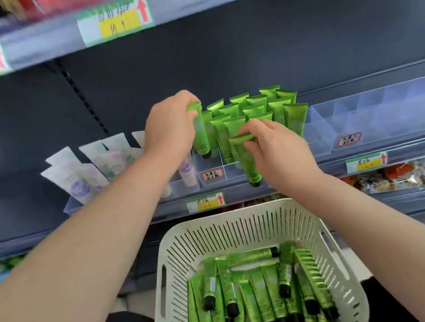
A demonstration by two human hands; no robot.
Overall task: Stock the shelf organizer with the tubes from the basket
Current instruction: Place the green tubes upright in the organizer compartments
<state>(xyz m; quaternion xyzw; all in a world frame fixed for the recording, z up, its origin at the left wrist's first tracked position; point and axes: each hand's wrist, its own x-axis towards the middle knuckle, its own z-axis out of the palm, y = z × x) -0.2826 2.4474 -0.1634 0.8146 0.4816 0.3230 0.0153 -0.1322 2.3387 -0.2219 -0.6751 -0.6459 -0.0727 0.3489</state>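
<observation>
A white slotted basket (243,225) sits on my lap, holding several green tubes (259,297) with black caps. On the shelf stands a clear plastic organizer (209,165) with several green tubes (261,109) upright in its back compartments. My left hand (170,128) pinches the crimped top of one green tube (200,135), cap down over the organizer's left front compartment. My right hand (275,148) grips a second green tube (247,161) by its top, hanging cap down in front of the organizer's front edge.
White and purple tubes (79,180) fill an organizer to the left. An empty clear divider tray (380,113) lies to the right. Price labels (206,201) line the shelf edge. The upper shelf (182,5) overhangs above. Packaged goods (401,174) sit on the shelf below.
</observation>
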